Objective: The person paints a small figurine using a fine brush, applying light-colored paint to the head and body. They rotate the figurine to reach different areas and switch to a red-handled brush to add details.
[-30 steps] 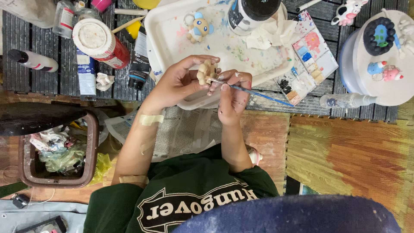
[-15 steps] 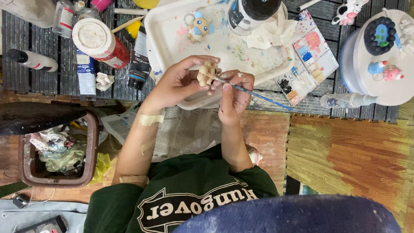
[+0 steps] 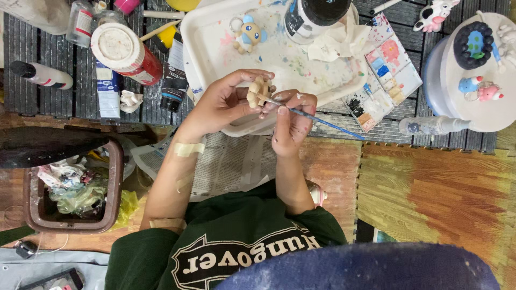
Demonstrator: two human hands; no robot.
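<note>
Around the hands, the white tray (image 3: pixel 215 59) crowds twelve o'clock with a black-lidded jar (image 3: pixel 314 16) and crumpled tissue (image 3: pixel 336 43), bottles (image 3: pixel 126 51) block ten o'clock, a paint palette (image 3: pixel 389 70) fills two o'clock, while newspaper (image 3: pixel 231 161) at six o'clock lies open.

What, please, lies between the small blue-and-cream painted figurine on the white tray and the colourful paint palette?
In the head view, a black-lidded paint jar and crumpled white tissue sit between figurine and palette.
</note>
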